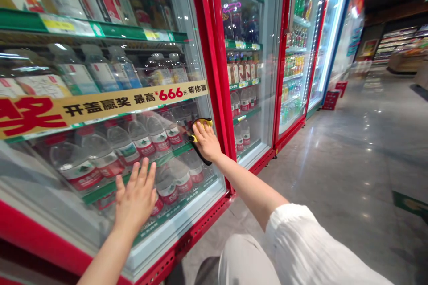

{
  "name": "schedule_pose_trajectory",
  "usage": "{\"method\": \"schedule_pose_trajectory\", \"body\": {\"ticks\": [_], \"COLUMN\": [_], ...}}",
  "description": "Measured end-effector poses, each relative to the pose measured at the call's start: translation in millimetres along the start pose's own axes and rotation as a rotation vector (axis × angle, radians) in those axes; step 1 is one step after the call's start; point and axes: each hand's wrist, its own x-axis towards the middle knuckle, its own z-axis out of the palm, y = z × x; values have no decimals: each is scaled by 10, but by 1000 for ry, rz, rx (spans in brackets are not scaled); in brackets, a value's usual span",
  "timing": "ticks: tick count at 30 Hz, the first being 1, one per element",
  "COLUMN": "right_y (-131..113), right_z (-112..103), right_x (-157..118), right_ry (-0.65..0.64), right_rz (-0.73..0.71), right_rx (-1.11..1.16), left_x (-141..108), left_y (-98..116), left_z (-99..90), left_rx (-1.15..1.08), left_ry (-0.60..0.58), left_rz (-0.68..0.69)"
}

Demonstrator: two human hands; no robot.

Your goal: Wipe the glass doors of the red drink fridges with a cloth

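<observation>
My right hand [207, 141] presses a yellow and black cloth [204, 122] against the glass door [200, 75] of a red-framed drinks cooler, near the door's right edge. Part of the cloth shows above and below the fingers. Lower and to the left, my left hand [135, 196] has its fingers spread at the same glass, holding nothing. Behind the glass stand rows of clear water bottles [129, 149] with red and white labels. A beige banner [133, 103] with red and black lettering crosses the door above both hands.
More red-framed coolers [282, 75] with bottles line up to the right. Red boxes [331, 99] stand on the shiny grey floor [334, 164] beyond them. My bent knee [245, 260] is at the bottom, near the cooler's lower red edge [187, 240]. Store shelves [394, 44] are far off.
</observation>
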Motion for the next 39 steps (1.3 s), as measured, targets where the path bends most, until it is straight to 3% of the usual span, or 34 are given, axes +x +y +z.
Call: {"method": "schedule_pose_trajectory", "body": {"ticks": [2, 4, 6, 8, 11, 14, 17, 19, 22, 25, 29, 31, 33, 36, 37, 39], "right_y": [67, 61, -49, -223, -398, -301, -67, 6, -119, -334, -297, -184, -140, -308, -404, -574], "right_z": [-47, -134, -202, -199, -57, 97, 102, 27, -88, -94, -43, -69, -131, -224, -237, -228], "right_x": [-1, 194, 458, 611, 429, -9, -145, 38, 432, 515, 209, 188, 343, 672, 730, 706], "right_ry": [-4, 58, 137, 182, 133, 8, -11, 66, 184, 208, 85, 85, 157, 278, 286, 231], "right_rz": [42, 148, 229, 209, -6, -150, 22, 176, 290, 161, -109, -50, 117, 292, 265, 69], "right_rx": [-14, -6, 12, 9, -33, -54, -36, -2, 31, 39, 17, 2, 15, 62, 65, 42], "left_x": [-26, -33, -23, -8, -18, -88, -194, -257, -323, -374, -467, -506, -521, -491, -475, -449], "left_y": [-51, -95, -121, -135, -160, -231, -346, -425, -514, -569, -650, -700, -742, -765, -760, -740], "left_z": [-45, -101, -156, -197, -226, -252, -314, -367, -430, -463, -514, -557, -602, -641, -641, -630], "left_rx": [21, 33, 34, 33, 46, 62, 90, 116, 152, 168, 196, 217, 233, 239, 237, 231], "left_ry": [5, 7, 4, -2, -3, -13, -27, -23, 8, 32, 27, 22, 19, 33, 38, 48], "left_rz": [-4, -10, -21, -23, -11, -21, -26, -20, -19, -24, -37, -42, -42, -48, -50, -54]}}
